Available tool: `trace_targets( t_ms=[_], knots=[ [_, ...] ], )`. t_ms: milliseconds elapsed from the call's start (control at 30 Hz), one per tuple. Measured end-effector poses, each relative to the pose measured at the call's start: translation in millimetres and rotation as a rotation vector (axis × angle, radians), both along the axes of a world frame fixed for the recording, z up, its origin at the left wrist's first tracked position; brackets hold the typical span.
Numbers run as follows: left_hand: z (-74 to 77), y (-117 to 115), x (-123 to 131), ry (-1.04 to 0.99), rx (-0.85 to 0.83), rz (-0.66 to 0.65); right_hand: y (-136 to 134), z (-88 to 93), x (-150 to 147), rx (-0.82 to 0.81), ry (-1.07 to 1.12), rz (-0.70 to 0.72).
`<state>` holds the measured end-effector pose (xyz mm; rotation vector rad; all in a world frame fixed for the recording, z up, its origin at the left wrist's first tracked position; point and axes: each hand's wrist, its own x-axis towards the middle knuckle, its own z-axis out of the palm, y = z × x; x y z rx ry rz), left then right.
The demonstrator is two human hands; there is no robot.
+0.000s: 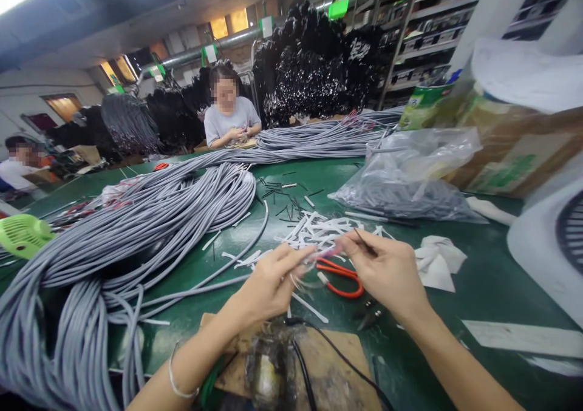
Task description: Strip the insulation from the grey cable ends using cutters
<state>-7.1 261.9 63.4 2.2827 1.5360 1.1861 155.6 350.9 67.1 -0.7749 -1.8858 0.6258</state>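
Note:
My left hand point(273, 280) pinches the end of a thin grey cable point(214, 277) that trails left toward a big bundle of grey cables point(136, 229). My right hand point(387, 271) is closed in a pinch on a small dark tube piece point(364, 242), held close to the cable's end, where a pinkish tip shows between my fingers. Under my hands lie red-handled cutters point(344, 280) on the green table point(483, 283). White and black scraps of stripped cable sleeve point(319, 229) are scattered just beyond.
A clear bag of grey pieces point(405, 180) and cardboard boxes point(514, 150) stand at right, a white fan point(551, 247) beside them. A worn wooden block point(328, 368) with a black wire sits near me. A green fan point(22, 235) lies left. Two people sit farther back.

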Motion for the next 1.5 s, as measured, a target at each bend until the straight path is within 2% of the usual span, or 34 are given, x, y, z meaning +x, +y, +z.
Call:
trace_targets(
  t_ms=[100, 167, 267, 333, 400, 500, 600, 667, 800, 867, 1033, 1133, 1267, 1400, 1500],
  knots=[
    [3.3, 1.4, -6.8, -0.211, 0.011, 0.111, 4.7, -2.0, -3.0, -0.077, -0.055, 0.069],
    [3.1, 4.7, -10.5, -0.259, 0.015, 0.225, 1.8, -1.6, -5.6, -0.116, -0.091, 0.205],
    [-0.8, 10.2, -11.7, -0.159, 0.123, 0.324, -9.0, 0.9, -9.1, -0.147, -0.127, 0.466],
    [-4.8, 12.7, -10.1, -0.039, 0.222, 0.332, -15.9, 2.4, -9.9, -0.133, -0.144, 0.561],
    [-8.5, 14.0, -8.1, 0.072, 0.269, 0.329, -18.2, 3.1, -8.4, -0.096, -0.123, 0.540],
    [-10.8, 13.6, -6.3, 0.167, 0.204, 0.238, -10.3, 2.3, -2.2, -0.056, -0.015, 0.284],
    [-7.2, 10.6, -5.0, 0.109, 0.101, 0.097, 5.0, -0.5, 3.2, -0.076, 0.039, 0.032],
    [-2.8, 7.6, -4.0, -0.012, 0.063, 0.071, 13.0, -3.0, 3.7, -0.100, 0.027, -0.017],
    [2.4, 2.7, -4.6, -0.268, -0.025, 0.155, 15.2, -6.7, -2.2, -0.134, -0.035, 0.005],
    [1.5, 3.1, -8.1, -0.355, -0.031, 0.223, 10.3, -7.4, -6.7, -0.169, -0.063, 0.066],
    [-3.2, 10.7, -16.7, -0.462, 0.021, 0.380, -10.0, -7.0, -16.9, -0.253, -0.078, 0.457],
    [-5.2, 14.9, -13.5, -0.512, 0.000, 0.375, -22.7, -8.7, -21.5, -0.152, -0.084, 0.594],
    [-9.3, 20.8, -12.4, -0.612, -0.069, 0.371, -34.7, -17.4, -26.0, 0.044, -0.132, 0.550],
    [-11.7, 27.8, -23.3, -0.688, -0.093, 0.455, -40.6, -32.1, -24.8, 0.084, -0.432, 0.438],
    [-12.1, 27.8, -27.1, -0.600, -0.089, 0.451, -38.1, -41.4, -12.2, 0.153, -0.558, 0.373]
  ],
)
